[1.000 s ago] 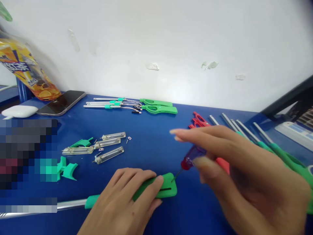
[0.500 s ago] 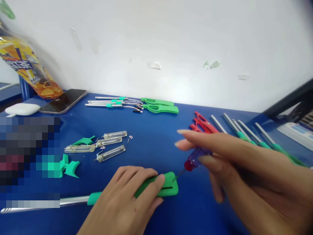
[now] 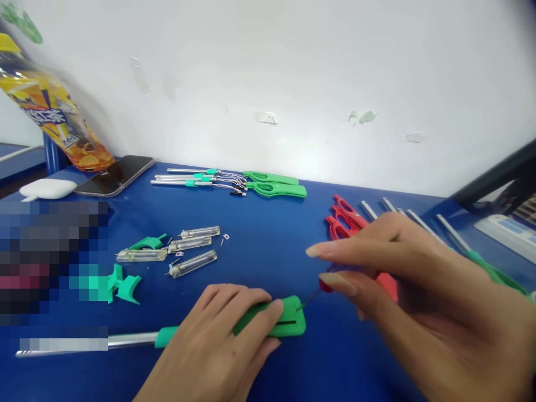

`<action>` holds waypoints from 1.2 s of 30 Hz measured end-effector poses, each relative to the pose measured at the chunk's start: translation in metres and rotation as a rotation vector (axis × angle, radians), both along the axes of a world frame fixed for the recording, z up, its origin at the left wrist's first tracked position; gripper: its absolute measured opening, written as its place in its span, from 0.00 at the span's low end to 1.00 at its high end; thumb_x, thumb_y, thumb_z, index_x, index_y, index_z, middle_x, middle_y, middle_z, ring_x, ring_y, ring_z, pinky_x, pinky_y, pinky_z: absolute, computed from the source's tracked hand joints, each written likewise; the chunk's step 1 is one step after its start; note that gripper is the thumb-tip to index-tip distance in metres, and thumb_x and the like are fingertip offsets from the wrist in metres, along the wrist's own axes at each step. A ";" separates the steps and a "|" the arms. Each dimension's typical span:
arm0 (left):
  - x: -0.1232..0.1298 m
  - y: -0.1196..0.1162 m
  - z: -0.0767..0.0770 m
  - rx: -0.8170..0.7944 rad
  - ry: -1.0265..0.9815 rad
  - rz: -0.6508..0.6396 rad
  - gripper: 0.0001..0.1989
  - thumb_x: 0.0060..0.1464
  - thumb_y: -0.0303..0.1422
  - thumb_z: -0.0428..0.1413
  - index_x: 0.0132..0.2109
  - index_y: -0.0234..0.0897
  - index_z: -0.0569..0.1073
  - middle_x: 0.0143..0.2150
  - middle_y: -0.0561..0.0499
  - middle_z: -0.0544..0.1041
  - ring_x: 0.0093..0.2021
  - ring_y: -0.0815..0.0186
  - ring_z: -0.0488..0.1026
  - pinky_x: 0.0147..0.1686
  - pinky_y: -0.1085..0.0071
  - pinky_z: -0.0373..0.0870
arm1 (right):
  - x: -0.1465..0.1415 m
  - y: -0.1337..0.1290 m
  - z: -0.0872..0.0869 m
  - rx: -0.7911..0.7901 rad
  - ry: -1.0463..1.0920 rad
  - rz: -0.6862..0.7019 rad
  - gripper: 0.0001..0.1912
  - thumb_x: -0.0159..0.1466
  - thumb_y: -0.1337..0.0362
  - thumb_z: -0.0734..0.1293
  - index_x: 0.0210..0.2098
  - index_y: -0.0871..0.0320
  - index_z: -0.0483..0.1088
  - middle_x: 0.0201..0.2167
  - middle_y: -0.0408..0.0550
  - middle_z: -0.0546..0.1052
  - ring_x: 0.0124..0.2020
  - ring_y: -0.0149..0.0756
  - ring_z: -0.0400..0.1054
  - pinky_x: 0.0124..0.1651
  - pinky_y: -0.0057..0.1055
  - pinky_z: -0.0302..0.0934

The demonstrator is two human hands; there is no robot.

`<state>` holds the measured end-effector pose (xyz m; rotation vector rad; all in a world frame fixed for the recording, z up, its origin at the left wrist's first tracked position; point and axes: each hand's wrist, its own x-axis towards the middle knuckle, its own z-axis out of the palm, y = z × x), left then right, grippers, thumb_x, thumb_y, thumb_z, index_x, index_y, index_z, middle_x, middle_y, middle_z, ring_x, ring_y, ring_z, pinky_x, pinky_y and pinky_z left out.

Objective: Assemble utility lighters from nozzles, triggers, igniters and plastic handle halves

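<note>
Here we have two hands at work, and one screwdriver (image 3: 325,286) in the right hand (image 3: 431,301). That grip is pinched in, thumb and forefinger tips only slightly apart, clamped on the handle, most of which is hidden from us. The thin shaft slants down to the end of one green handle (image 3: 290,310), flat on the bench (image 3: 259,257) just below us. And look at the left hand (image 3: 220,343): its grip is closed over that same piece, fingers across the top, thumb along the near edge. Out from under that hand we get one teal collar (image 3: 166,336) and one long silver rod (image 3: 133,339) running left.

Further out, beyond the left hand, we count four clear tubes (image 3: 190,243), with two tiny tabs (image 3: 226,237) among and beside them. Teal clips (image 3: 128,288) lie to their left, partly under a blurred patch, so we cannot count them. By the wall, two more green grips-shaped pieces (image 3: 276,190) trail wires (image 3: 228,180) to at least three thin rods (image 3: 182,183). Behind the right hand we spot at least two red pieces (image 3: 347,207). At far left: one bottle (image 3: 69,120), one phone (image 3: 117,176), one white case (image 3: 48,188).
</note>
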<state>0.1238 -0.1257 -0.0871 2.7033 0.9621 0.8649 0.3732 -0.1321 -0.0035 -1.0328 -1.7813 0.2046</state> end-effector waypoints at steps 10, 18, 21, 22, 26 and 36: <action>0.002 0.001 0.001 0.001 0.001 -0.001 0.13 0.86 0.34 0.52 0.68 0.45 0.76 0.59 0.53 0.86 0.54 0.59 0.84 0.56 0.61 0.80 | -0.006 0.000 -0.001 -0.095 0.053 -0.025 0.18 0.77 0.69 0.74 0.57 0.37 0.86 0.43 0.33 0.87 0.25 0.22 0.71 0.32 0.21 0.72; 0.001 0.000 0.003 -0.007 0.007 0.006 0.13 0.86 0.33 0.52 0.68 0.45 0.76 0.60 0.53 0.86 0.54 0.59 0.84 0.57 0.61 0.80 | -0.003 -0.003 0.004 -0.089 0.013 -0.023 0.16 0.80 0.66 0.71 0.58 0.38 0.86 0.41 0.34 0.86 0.28 0.24 0.75 0.34 0.20 0.74; 0.000 0.001 0.002 -0.003 0.007 0.005 0.13 0.86 0.34 0.52 0.68 0.45 0.76 0.59 0.53 0.86 0.54 0.59 0.84 0.56 0.60 0.81 | -0.003 -0.002 0.005 -0.082 0.018 0.014 0.15 0.78 0.67 0.73 0.57 0.41 0.87 0.37 0.34 0.86 0.26 0.23 0.73 0.30 0.19 0.70; 0.000 0.002 0.002 -0.001 0.000 0.007 0.13 0.86 0.33 0.52 0.68 0.45 0.76 0.59 0.53 0.86 0.53 0.59 0.84 0.56 0.60 0.81 | -0.002 -0.002 0.004 -0.057 0.015 0.014 0.14 0.76 0.68 0.76 0.55 0.42 0.87 0.37 0.35 0.85 0.28 0.24 0.74 0.31 0.20 0.70; 0.001 0.002 0.002 -0.007 -0.006 0.007 0.13 0.86 0.33 0.52 0.68 0.45 0.76 0.59 0.52 0.86 0.53 0.59 0.84 0.56 0.61 0.80 | -0.001 -0.002 0.001 -0.008 0.005 -0.046 0.15 0.72 0.68 0.81 0.54 0.43 0.89 0.37 0.38 0.82 0.34 0.28 0.76 0.35 0.23 0.73; 0.001 0.000 0.002 -0.028 0.009 -0.002 0.13 0.84 0.32 0.54 0.68 0.46 0.77 0.59 0.52 0.86 0.54 0.59 0.84 0.56 0.61 0.81 | -0.005 -0.001 -0.005 0.000 0.064 -0.119 0.12 0.75 0.65 0.78 0.52 0.38 0.89 0.38 0.40 0.86 0.29 0.34 0.75 0.29 0.29 0.74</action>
